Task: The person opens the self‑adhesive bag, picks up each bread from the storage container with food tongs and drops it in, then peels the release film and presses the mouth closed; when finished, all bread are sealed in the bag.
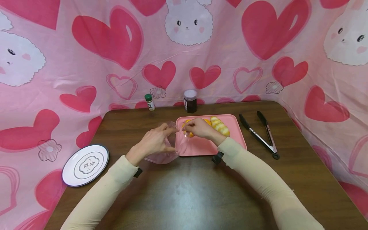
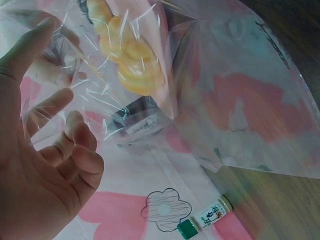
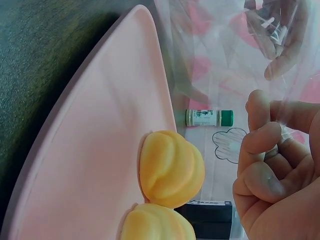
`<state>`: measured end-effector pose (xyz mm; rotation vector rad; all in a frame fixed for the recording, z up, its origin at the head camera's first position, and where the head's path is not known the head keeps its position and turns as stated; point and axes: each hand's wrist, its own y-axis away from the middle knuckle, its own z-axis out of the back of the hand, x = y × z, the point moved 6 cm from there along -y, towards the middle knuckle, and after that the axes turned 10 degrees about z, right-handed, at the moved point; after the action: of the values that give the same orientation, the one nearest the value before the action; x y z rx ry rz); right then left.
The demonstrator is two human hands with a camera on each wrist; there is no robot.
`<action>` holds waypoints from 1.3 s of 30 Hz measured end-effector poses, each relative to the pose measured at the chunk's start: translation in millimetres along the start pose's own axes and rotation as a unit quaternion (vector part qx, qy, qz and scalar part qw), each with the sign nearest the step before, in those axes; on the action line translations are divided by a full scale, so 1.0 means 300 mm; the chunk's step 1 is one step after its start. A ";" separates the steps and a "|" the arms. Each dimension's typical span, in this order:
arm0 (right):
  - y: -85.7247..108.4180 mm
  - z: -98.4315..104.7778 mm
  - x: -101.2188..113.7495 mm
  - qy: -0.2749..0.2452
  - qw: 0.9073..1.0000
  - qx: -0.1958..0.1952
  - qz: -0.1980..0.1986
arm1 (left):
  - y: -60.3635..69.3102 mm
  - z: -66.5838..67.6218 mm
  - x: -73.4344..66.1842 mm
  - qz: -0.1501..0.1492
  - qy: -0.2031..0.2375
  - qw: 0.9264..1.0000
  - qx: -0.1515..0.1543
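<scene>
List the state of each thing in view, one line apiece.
Clear bag: pulled out, mouth unclear
Left hand: thumb and fingers apart, at the clear bag
Right hand: pinching the clear bag
Pink tray: flat, loaded
Round buns: on tray, unheld
Striped loaf: on tray, unheld
Tongs: open, unheld
Green-capped shaker: upright, capped
Dark jar: upright, lidded
Plate: face up

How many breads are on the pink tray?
3 visible: in the head view, a round bun near the tray's left end, partly behind the right hand; another bun to its right; a long striped bread rightmost. The hand may hide more.
</scene>
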<state>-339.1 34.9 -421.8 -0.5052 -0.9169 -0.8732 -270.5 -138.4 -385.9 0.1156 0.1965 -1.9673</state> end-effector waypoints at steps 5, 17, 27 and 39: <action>0.006 0.003 0.002 0.010 1.000 0.002 0.009 | -0.006 -0.001 0.007 0.020 -0.010 1.000 0.002; 0.055 0.055 0.003 0.008 1.000 0.000 -0.016 | -0.020 0.013 0.030 0.063 -0.016 0.998 0.012; 0.112 0.169 -0.064 0.002 0.999 -0.042 -0.027 | -0.028 0.018 0.059 0.087 -0.004 0.996 0.023; 0.250 0.343 -0.164 0.094 0.989 -0.099 -0.060 | -0.029 0.013 0.080 0.103 0.003 0.994 0.036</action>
<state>-341.1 170.9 -410.2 -0.5325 -0.6967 -1.1085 -288.0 -157.4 -385.6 0.1826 0.1123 -1.7694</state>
